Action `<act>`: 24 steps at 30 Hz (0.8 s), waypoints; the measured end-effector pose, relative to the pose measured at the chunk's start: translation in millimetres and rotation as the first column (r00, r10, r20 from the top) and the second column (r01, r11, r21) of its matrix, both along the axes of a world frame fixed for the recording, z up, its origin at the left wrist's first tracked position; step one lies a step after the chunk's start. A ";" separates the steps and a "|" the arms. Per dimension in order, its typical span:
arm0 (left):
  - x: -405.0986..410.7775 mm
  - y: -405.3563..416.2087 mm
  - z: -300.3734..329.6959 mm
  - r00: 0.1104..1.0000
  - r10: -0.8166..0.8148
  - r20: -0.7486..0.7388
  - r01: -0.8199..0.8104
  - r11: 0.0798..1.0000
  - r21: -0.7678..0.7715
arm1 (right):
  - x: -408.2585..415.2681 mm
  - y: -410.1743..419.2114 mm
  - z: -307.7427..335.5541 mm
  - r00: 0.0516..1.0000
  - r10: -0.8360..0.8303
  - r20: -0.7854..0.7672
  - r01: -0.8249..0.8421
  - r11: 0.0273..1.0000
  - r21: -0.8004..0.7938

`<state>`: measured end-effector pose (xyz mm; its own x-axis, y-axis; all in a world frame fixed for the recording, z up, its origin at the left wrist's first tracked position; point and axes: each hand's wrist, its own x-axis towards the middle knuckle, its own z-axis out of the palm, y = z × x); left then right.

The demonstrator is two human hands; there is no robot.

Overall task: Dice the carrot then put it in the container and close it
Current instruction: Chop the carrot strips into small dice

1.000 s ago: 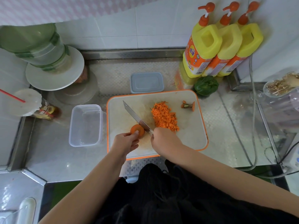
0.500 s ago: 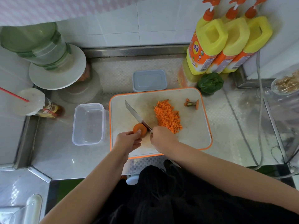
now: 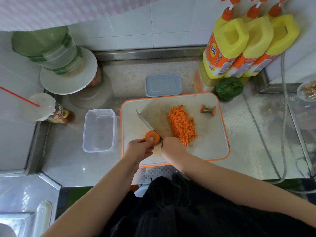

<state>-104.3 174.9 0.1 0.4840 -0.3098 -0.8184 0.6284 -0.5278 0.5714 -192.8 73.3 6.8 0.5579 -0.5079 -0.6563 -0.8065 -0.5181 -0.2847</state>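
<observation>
Pinching carrot stub (image 3: 152, 136) w/ curled left hand (image 3: 139, 149) fingers; right hand (image 3: 171, 146) fingers wrapped round knife (image 3: 147, 123), blade touching stub just beyond left fingertips; dice pile (image 3: 183, 125) beyond right knuckles.

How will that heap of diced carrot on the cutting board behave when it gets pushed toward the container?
The diced carrot is a loose heap of small cubes, so it will probably spread and scatter rather than slide as one mass. The cutting board looks flat with only a thin rim, so stray bits may spill. Each piece is likely light and firm.

Three yellow detergent bottles (image 3: 248, 47), green pepper (image 3: 229, 87)
</observation>
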 end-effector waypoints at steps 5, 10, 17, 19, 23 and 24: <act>0.9 2.4 0.9 0.998 -0.055 0.020 0.055 0.999 0.003 | -2.9 -8.3 -9.5 0.997 -0.035 0.069 0.032 0.998 0.047; 1.6 6.1 3.2 0.992 -0.123 0.027 0.123 0.992 -0.002 | -11.6 -16.3 -10.1 0.987 0.074 0.141 -0.065 0.996 -0.066; 4.1 10.4 9.8 0.801 -0.202 0.563 0.090 0.971 0.221 | -28.6 -24.1 10.8 0.916 0.256 0.310 -0.082 0.874 -0.479; 0.9 7.0 28.0 0.447 -0.143 0.883 0.080 0.990 0.120 | -33.0 -22.6 6.6 0.888 0.258 0.381 -0.020 0.849 -0.527; -1.7 -26.8 46.2 0.167 -0.481 0.860 0.306 0.855 0.419 | -34.5 -22.5 6.1 0.823 0.320 0.469 0.028 0.802 -0.596; -2.3 -36.4 46.2 0.216 -0.615 0.758 0.340 0.776 0.532 | -33.5 -22.3 6.8 0.814 0.342 0.470 0.035 0.779 -0.627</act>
<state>-106.6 138.4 46.3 0.7485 -0.6546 -0.1058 -0.5665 -0.7143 0.4109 -226.4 51.0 13.6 0.8173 -0.5497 0.1726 -0.5088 -0.8291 -0.2316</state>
